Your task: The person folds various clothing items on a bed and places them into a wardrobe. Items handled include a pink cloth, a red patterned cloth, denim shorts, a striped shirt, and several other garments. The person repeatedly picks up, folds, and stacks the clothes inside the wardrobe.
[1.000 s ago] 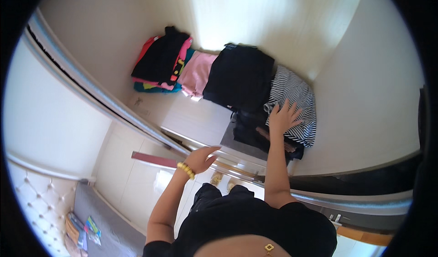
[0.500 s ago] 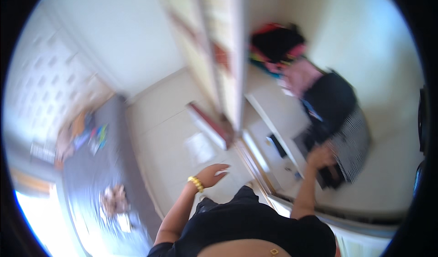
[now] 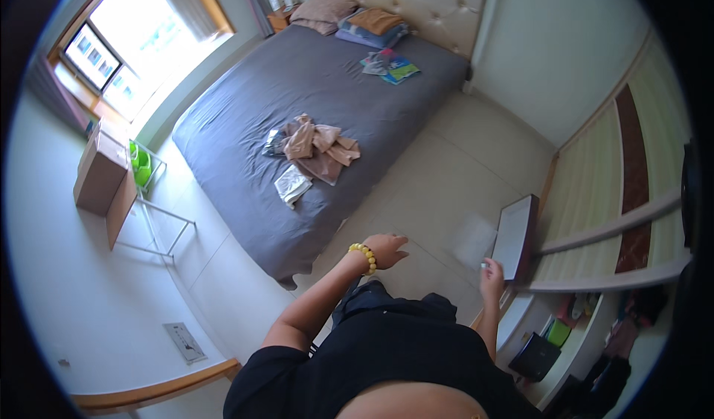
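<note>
My left hand (image 3: pixel 388 252), with a yellow bead bracelet (image 3: pixel 364 255) at the wrist, is held over the floor beside the bed. Its fingers are stretched out and it holds nothing. To the right, my right hand (image 3: pixel 491 279) hangs with fingers loosely apart by the near edge of a shallow box (image 3: pixel 515 233), white inside with dark red sides. From this view I cannot tell whether it touches the box. A blurred whitish sheet or bag (image 3: pixel 473 240) lies on the floor between my hands. Beige clothes (image 3: pixel 320 147) and a folded white cloth (image 3: pixel 292 185) lie on the bed.
The grey-covered bed (image 3: pixel 238 107) carries pillows (image 3: pixel 323 14), folded bedding (image 3: pixel 372 28) and a colourful packet (image 3: pixel 400 71). At right stand a wardrobe door (image 3: pixel 587 188) and shelves with a black box (image 3: pixel 534 357) and dark clothes (image 3: pixel 606 382). A cardboard box (image 3: pixel 104 170) sits at left.
The view has swung left toward the bed and window. My right hand has left the dark and striped clothes in the wardrobe. My left hand stays in front of my body.
</note>
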Motion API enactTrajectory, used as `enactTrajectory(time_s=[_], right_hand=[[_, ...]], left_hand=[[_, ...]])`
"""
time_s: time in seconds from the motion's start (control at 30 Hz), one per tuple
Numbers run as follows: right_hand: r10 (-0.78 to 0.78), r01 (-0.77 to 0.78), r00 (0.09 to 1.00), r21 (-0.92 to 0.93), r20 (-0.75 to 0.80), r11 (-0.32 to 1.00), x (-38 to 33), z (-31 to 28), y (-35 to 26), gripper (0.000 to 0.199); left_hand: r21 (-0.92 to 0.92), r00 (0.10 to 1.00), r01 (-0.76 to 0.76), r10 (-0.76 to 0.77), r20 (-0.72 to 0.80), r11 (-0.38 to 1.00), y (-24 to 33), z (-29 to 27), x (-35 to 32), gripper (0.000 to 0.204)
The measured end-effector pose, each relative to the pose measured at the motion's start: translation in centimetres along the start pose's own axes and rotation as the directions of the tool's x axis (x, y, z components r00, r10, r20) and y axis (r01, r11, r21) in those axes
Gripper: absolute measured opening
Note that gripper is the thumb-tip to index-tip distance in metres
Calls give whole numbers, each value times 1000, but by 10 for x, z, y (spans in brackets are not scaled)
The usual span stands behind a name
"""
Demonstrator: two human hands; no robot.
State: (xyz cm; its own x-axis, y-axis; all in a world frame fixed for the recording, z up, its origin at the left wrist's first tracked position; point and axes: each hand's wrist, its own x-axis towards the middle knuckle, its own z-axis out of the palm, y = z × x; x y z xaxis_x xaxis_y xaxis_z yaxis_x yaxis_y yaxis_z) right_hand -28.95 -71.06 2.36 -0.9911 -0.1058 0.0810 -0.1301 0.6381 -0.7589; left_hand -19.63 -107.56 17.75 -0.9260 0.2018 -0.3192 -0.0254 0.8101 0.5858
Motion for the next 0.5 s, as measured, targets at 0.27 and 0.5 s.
enactTrajectory(time_s=[0.27, 0.5], right_hand=[[-56, 119, 716, -42, 696, 992, 86, 155, -128, 25], [92, -328, 460, 73, 883, 942, 169, 348, -171, 22]], left_hand=[[-292, 898, 271, -350, -266, 917, -138, 10, -90, 40], [-602, 714, 501, -690, -119, 622, -207, 28, -112, 42]])
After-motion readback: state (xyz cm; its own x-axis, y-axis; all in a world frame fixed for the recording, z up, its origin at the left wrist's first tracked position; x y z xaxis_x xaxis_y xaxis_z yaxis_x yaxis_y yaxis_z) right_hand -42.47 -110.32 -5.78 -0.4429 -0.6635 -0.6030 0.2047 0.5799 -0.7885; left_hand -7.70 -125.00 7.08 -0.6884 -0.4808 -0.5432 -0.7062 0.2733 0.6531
